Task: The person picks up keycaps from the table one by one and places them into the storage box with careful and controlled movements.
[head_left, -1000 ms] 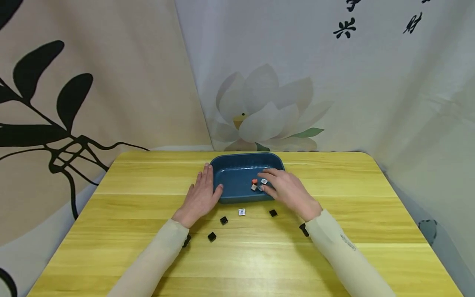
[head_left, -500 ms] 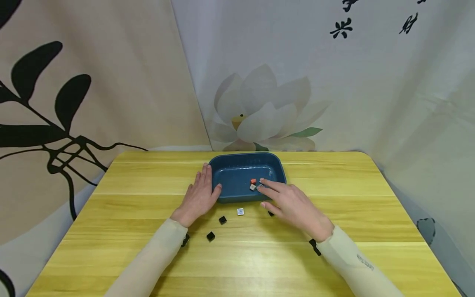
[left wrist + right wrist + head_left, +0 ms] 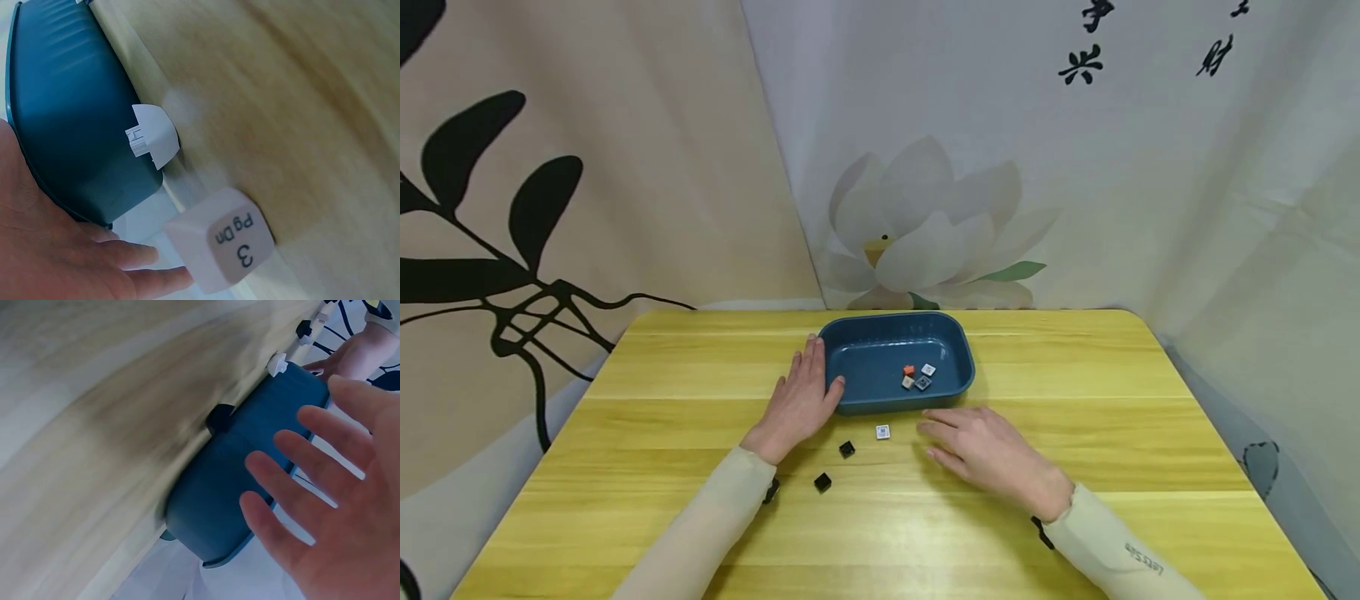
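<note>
A blue tray (image 3: 865,367) holds several small keycaps: an orange keycap (image 3: 908,369), a white keycap (image 3: 928,369), a dark grey keycap (image 3: 922,383) and a beige keycap (image 3: 907,382). My left hand (image 3: 796,407) rests against the tray's left side, fingers extended. Just before the tray's front right, my right hand (image 3: 988,450) is over the table, fingers spread and loosely bent, holding nothing. Beyond its fingers in the right wrist view lies a black keycap (image 3: 220,419), which the hand hides in the head view.
Before the tray on the wooden table (image 3: 880,542) lie a white keycap (image 3: 882,432) and two black ones, one black keycap (image 3: 847,449) farther back and another black keycap (image 3: 823,482) nearer. In the left wrist view, a pale keycap (image 3: 225,240) reads "3 PgDn". A printed curtain hangs behind.
My right hand has drawn back out of the tray toward the front right, leaving the keycaps inside uncovered. The left hand stays at the tray's side.
</note>
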Available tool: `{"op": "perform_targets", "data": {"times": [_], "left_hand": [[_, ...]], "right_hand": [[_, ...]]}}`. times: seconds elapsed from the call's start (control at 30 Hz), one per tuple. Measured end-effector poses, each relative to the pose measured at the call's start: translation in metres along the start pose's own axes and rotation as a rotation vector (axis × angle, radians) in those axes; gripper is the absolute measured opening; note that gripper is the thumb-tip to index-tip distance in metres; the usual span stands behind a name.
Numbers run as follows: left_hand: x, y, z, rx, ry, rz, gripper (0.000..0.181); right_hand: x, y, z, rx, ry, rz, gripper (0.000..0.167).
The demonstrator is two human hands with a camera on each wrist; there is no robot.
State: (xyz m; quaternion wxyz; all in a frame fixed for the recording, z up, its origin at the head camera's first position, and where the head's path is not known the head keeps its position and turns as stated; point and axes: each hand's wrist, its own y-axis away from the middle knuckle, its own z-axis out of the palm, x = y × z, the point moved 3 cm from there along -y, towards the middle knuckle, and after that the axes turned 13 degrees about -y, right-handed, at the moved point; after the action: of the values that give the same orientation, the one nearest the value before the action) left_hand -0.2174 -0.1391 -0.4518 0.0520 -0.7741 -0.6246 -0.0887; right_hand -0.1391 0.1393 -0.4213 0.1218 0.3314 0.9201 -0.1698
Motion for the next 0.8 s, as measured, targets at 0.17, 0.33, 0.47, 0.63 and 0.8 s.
{"op": "perform_targets", "data": {"times": [0.17, 0.33, 0.47, 0.63, 0.8], "left_hand": [[-0.001, 0.001, -0.001, -0.007, 0.003, 0.002, 0.082], [-0.001, 0.001, -0.001, -0.01, 0.004, -0.002, 0.081], [-0.001, 0.001, -0.001, -0.013, 0.008, -0.005, 0.081], [0.0, 0.002, -0.001, -0.008, 0.009, -0.007, 0.081], [0.0, 0.002, -0.002, -0.011, 0.01, -0.007, 0.08]], "right_hand": [[0.004, 0.002, 0.005, -0.033, -0.008, 0.0, 0.034], [0.008, 0.006, 0.01, -0.097, 0.004, 0.03, 0.036], [0.01, 0.008, 0.013, -0.121, 0.012, 0.063, 0.037], [0.011, 0.009, 0.016, -0.13, 0.053, 0.088, 0.036], [0.01, 0.008, 0.019, -0.107, 0.071, 0.07, 0.024]]}}
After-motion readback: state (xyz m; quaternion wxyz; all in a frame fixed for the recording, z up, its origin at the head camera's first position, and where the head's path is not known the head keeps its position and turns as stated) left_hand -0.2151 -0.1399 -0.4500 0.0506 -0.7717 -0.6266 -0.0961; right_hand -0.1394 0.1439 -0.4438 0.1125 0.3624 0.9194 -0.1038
